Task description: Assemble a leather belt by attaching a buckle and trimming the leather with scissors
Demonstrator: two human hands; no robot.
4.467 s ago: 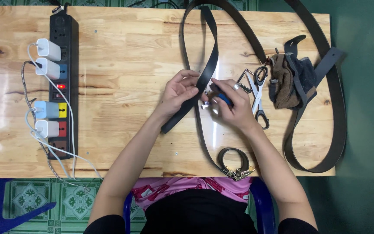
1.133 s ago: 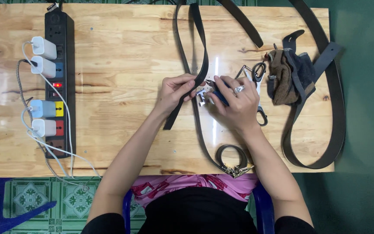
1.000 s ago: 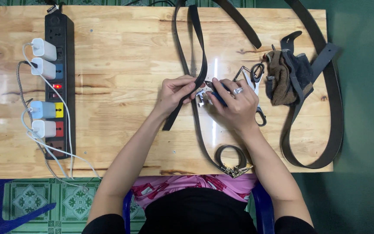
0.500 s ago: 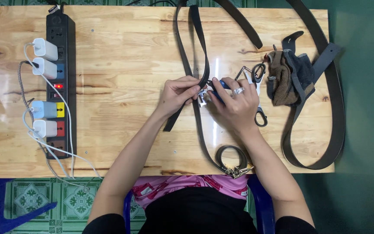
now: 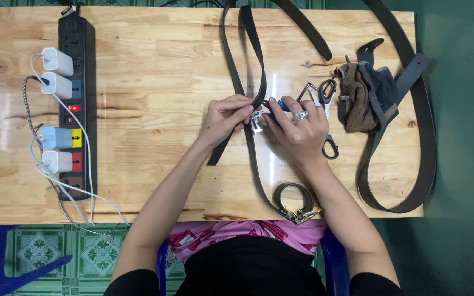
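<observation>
Over the middle of the wooden counter (image 5: 154, 71) the left hand (image 5: 227, 116) pinches the dark belt (image 5: 259, 82) while the right hand (image 5: 298, 131) grips a blue-handled tool (image 5: 278, 105) at its buckle end — a slip could probably jab the pinching fingers.

Far off from the fingers, a black power strip (image 5: 78, 104) carries four white chargers (image 5: 57, 61); near them, scissors (image 5: 327, 118), brown-grey cloth (image 5: 360, 96), wide dark strap (image 5: 426, 142).

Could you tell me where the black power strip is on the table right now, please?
In the head view, the black power strip lies lengthwise near the wooden table's left edge, with white chargers plugged in, well left of the left hand.
</observation>
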